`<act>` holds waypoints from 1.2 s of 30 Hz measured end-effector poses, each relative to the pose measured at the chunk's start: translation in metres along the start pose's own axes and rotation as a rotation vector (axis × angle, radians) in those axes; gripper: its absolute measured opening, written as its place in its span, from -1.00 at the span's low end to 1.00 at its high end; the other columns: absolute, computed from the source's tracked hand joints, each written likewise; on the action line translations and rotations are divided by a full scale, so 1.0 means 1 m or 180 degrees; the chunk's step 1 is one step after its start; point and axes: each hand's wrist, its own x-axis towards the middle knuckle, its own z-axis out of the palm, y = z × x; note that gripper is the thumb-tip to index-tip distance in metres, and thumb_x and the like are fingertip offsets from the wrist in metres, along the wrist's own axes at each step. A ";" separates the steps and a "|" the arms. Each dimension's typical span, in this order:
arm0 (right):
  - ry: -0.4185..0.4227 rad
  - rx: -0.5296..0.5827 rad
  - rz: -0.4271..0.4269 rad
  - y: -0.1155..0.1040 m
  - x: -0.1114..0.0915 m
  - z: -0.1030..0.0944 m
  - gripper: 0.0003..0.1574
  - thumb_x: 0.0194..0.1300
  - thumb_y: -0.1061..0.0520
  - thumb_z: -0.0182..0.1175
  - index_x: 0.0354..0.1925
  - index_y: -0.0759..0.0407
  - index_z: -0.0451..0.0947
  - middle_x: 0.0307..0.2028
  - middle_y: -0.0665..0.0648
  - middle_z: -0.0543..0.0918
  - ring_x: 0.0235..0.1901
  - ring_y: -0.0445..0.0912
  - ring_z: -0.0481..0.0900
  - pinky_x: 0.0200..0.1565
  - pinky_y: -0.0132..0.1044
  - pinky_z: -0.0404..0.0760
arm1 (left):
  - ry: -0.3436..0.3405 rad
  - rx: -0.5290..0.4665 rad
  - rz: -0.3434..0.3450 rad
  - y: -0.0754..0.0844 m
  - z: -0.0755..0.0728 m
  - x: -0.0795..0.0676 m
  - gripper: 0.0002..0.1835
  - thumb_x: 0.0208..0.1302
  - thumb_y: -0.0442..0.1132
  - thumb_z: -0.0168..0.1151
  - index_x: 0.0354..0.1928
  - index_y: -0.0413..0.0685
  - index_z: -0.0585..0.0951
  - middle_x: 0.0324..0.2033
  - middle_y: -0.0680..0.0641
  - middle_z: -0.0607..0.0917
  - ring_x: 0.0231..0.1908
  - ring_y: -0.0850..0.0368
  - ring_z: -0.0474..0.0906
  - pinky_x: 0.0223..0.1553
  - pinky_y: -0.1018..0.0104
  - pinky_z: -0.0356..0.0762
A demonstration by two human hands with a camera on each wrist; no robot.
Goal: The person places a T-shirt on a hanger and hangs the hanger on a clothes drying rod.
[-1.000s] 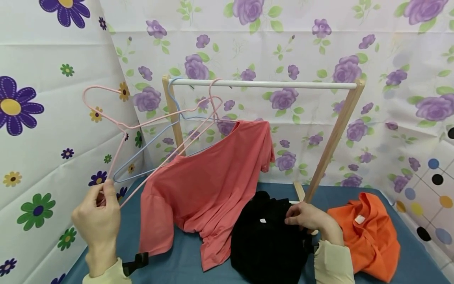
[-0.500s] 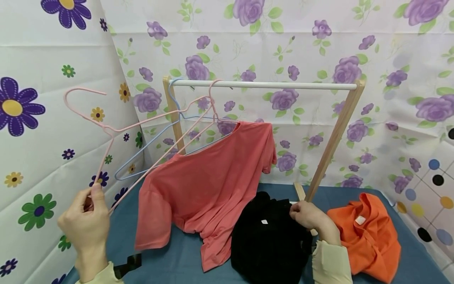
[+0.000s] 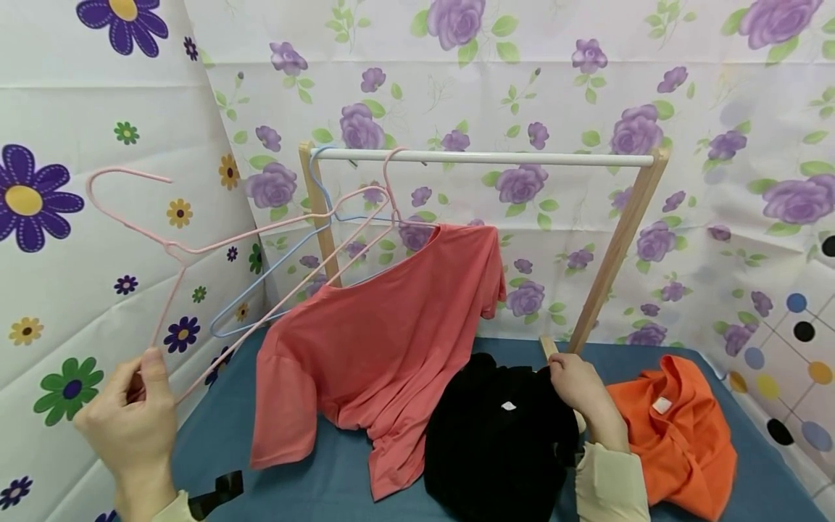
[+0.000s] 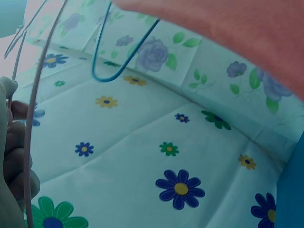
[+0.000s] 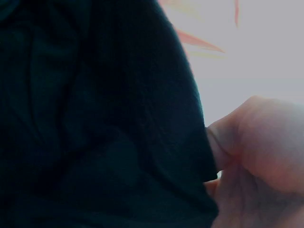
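My left hand [image 3: 133, 417] grips one side of a pink clothes hanger [image 3: 261, 230], which is held up with its hook pointing left. In the left wrist view, curled fingers [image 4: 16, 156] show beside the hanger wire. My right hand [image 3: 580, 388] pinches the upper right edge of a crumpled black garment [image 3: 489, 457] with a small white tag. The right wrist view shows the thumb against that black cloth [image 5: 118, 118]. Between the hands, a coral T-shirt [image 3: 378, 312] hangs from another pink hanger [image 3: 388, 170] on the rack, its lower part touching the table.
A wooden-framed rack with a white rail [image 3: 522, 157] stands at the back. A blue hanger [image 3: 244, 293] hangs at the rail's left end. An orange garment [image 3: 685, 442] lies crumpled at right on the blue-covered table [image 3: 339, 482]. Flowered sheets surround it.
My left hand has moved left and slightly down with the pink hanger. My right hand has moved slightly right and up, drawing the black garment's edge with it.
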 end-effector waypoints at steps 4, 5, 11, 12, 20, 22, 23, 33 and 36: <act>0.0271 -0.0055 -0.0012 0.000 0.000 -0.006 -0.58 0.47 0.19 -0.26 -0.39 0.17 0.49 -0.52 0.13 0.47 -0.51 0.03 0.42 -0.38 -0.12 0.37 | 0.0036 -0.0025 -0.0018 0.005 -0.004 0.001 -0.67 0.25 -0.24 0.25 -0.46 -0.47 0.67 -0.60 0.56 0.36 -0.61 0.63 0.18 -0.43 0.74 0.15; 0.0320 -0.0049 -0.0008 0.001 0.000 -0.007 -0.57 0.48 0.19 -0.27 -0.34 0.18 0.53 -0.46 0.16 0.53 -0.45 0.06 0.47 -0.34 -0.09 0.40 | 0.0026 -0.0044 -0.0009 0.006 -0.004 0.001 -0.67 0.24 -0.24 0.25 -0.46 -0.47 0.67 -0.61 0.56 0.36 -0.61 0.63 0.18 -0.43 0.75 0.15; 0.0627 0.0027 0.0048 -0.002 -0.004 -0.016 -0.49 0.50 0.14 -0.34 -0.09 0.24 0.57 -0.11 0.34 0.62 -0.14 0.24 0.56 -0.17 0.08 0.46 | -0.0153 -0.0169 0.0207 0.001 0.002 -0.003 -0.68 0.23 -0.20 0.29 -0.47 -0.40 0.69 -0.58 0.55 0.38 -0.61 0.65 0.20 -0.44 0.74 0.16; 0.0674 0.0051 0.0053 -0.003 -0.005 -0.018 -0.49 0.49 0.14 -0.34 -0.11 0.24 0.57 -0.12 0.34 0.62 -0.16 0.23 0.56 -0.17 0.07 0.45 | -0.0188 -0.0201 0.0261 0.000 0.004 -0.004 -0.68 0.23 -0.19 0.29 -0.47 -0.39 0.69 -0.57 0.54 0.39 -0.60 0.65 0.21 -0.44 0.75 0.17; 0.1012 0.0250 0.0029 -0.015 -0.017 -0.026 -0.53 0.49 0.13 -0.35 -0.24 0.20 0.51 -0.26 0.29 0.57 -0.30 0.15 0.47 -0.25 -0.05 0.37 | -0.0571 -0.0433 0.0697 0.008 0.015 -0.010 -0.72 0.23 -0.17 0.31 -0.43 -0.32 0.72 -0.69 0.00 0.54 -0.59 0.62 0.26 -0.45 0.75 0.18; 0.1139 0.0312 0.0023 -0.019 -0.020 -0.028 -0.52 0.49 0.12 -0.33 -0.18 0.21 0.54 -0.16 0.33 0.60 -0.23 0.19 0.50 -0.20 0.01 0.40 | -0.0689 -0.0464 0.0764 0.011 0.017 -0.012 -0.72 0.24 -0.17 0.31 -0.43 -0.30 0.72 -0.69 -0.08 0.54 -0.60 0.59 0.26 -0.45 0.74 0.19; 0.1194 0.0345 0.0023 -0.021 -0.022 -0.029 -0.52 0.49 0.12 -0.33 -0.17 0.21 0.55 -0.14 0.34 0.61 -0.20 0.21 0.51 -0.17 0.04 0.42 | -0.0738 -0.0480 0.0804 0.013 0.019 -0.013 -0.72 0.25 -0.16 0.31 -0.44 -0.28 0.72 -0.69 -0.09 0.55 -0.60 0.56 0.27 -0.46 0.72 0.19; 0.1544 0.0462 -0.0135 -0.036 -0.033 -0.035 -0.55 0.50 0.11 -0.26 -0.15 0.19 0.59 -0.12 0.30 0.63 -0.21 0.19 0.52 -0.21 -0.01 0.39 | -0.1081 -0.0415 0.1277 0.033 0.040 -0.025 -0.48 0.35 0.12 0.16 -0.51 -0.18 0.71 -0.70 -0.02 0.59 -0.73 0.23 0.30 -0.64 0.47 0.24; 0.1627 0.0511 -0.0163 -0.039 -0.035 -0.035 -0.56 0.49 0.12 -0.24 -0.14 0.20 0.59 -0.11 0.27 0.62 -0.22 0.15 0.50 -0.21 -0.05 0.36 | -0.1171 -0.0463 0.1352 0.036 0.046 -0.030 -0.47 0.37 0.14 0.13 -0.51 -0.16 0.71 -0.65 -0.04 0.64 -0.74 0.18 0.38 -0.64 0.44 0.30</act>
